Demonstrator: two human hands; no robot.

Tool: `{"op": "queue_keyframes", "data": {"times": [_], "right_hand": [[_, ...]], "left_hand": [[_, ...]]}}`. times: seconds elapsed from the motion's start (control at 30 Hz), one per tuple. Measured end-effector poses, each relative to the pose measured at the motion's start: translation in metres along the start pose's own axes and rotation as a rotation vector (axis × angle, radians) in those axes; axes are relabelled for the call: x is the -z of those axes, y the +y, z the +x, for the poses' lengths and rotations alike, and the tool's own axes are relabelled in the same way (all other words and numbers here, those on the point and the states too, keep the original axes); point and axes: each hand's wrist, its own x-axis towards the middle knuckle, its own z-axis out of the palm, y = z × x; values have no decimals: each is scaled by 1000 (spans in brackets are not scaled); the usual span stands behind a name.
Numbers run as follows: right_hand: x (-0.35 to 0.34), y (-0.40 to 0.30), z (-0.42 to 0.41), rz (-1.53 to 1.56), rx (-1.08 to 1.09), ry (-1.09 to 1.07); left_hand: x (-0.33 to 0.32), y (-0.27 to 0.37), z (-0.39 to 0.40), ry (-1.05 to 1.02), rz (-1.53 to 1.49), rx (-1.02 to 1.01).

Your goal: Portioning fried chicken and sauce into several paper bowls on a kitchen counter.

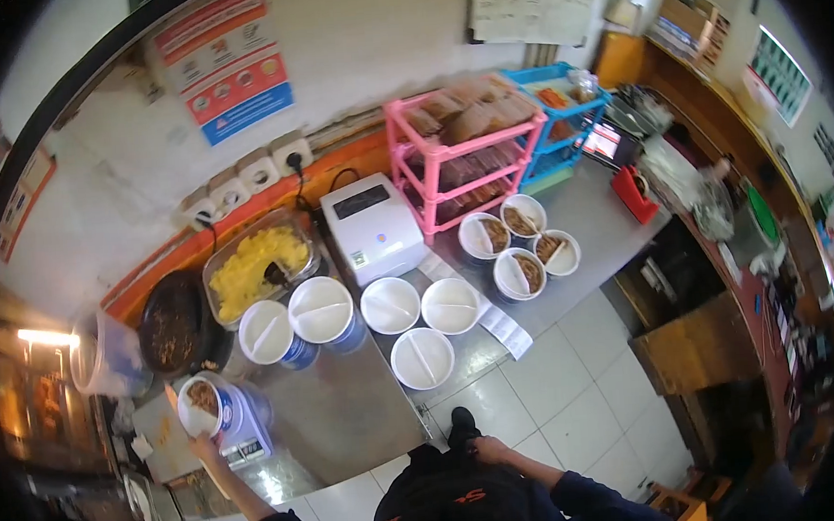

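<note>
At the left of the steel table, a paper tub point(199, 417) with shredded brown food in one part stands on a digital kitchen scale point(250, 432). My left hand point(205, 447) is at the tub's near side, its fingers at the rim. My right hand point(489, 449) hangs low in front of my dark apron, its fingers curled; whether anything is in it is hidden. Right of the scale stand two stacks of white divided tubs, the nearer one point(267, 334) and a taller one point(322, 311). Three more divided tubs point(423, 358) stand farther right, with nothing in them.
Behind are a dark pan point(175, 325) of brown food, a container of yellow food point(256, 270) and a white label printer point(372, 227). A printed paper strip point(503, 327) overhangs the edge. Several part-filled tubs point(511, 273) stand before a pink rack point(429, 174) and a blue rack point(562, 108).
</note>
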Motion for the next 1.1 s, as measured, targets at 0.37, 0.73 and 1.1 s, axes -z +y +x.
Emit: {"op": "queue_keyframes", "data": {"times": [0.37, 0.73, 1.1], "right_hand": [[1, -8, 5, 314, -132, 286], [144, -24, -5, 399, 177, 467], [246, 8, -49, 1079, 475, 116]], "left_hand": [[-6, 60, -45, 2, 45, -52], [-100, 94, -196, -284, 179, -138], [-296, 28, -379, -780, 66, -80]]}}
